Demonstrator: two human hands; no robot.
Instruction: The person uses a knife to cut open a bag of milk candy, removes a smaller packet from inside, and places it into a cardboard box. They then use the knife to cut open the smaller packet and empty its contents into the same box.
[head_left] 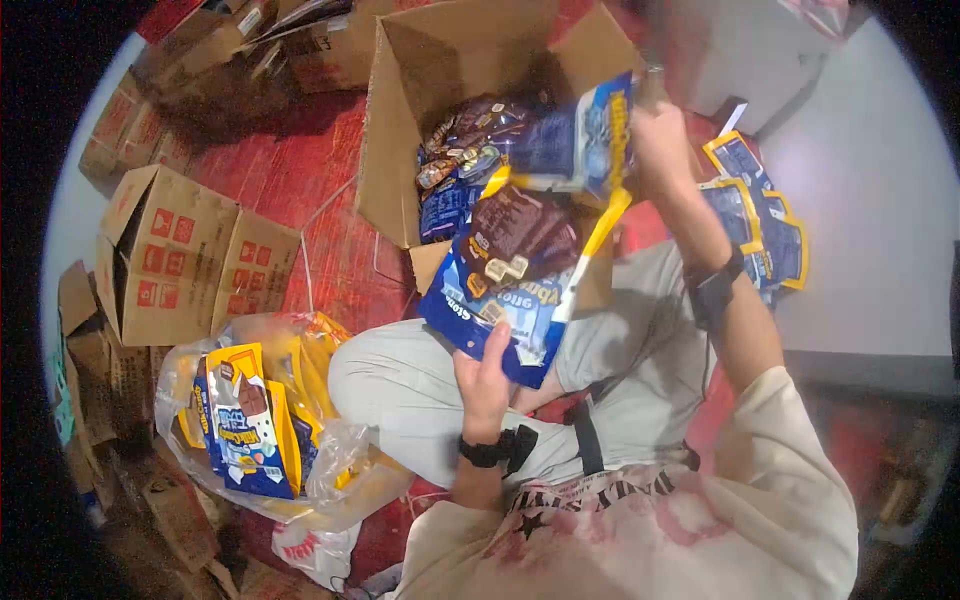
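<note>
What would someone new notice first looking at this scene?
Most likely the big blue snack bag in the middle, gripped by the left hand. Just above, the right hand holds a second blue pack over the open cardboard box of wrapped snacks. At lower left, a clear plastic bag holds more blue-and-yellow packs.

I've only got that red floor strip (318, 205) free; open box (400, 150) ahead, cartons (170, 255) and bagged packets (250, 425) crowd my left.
</note>
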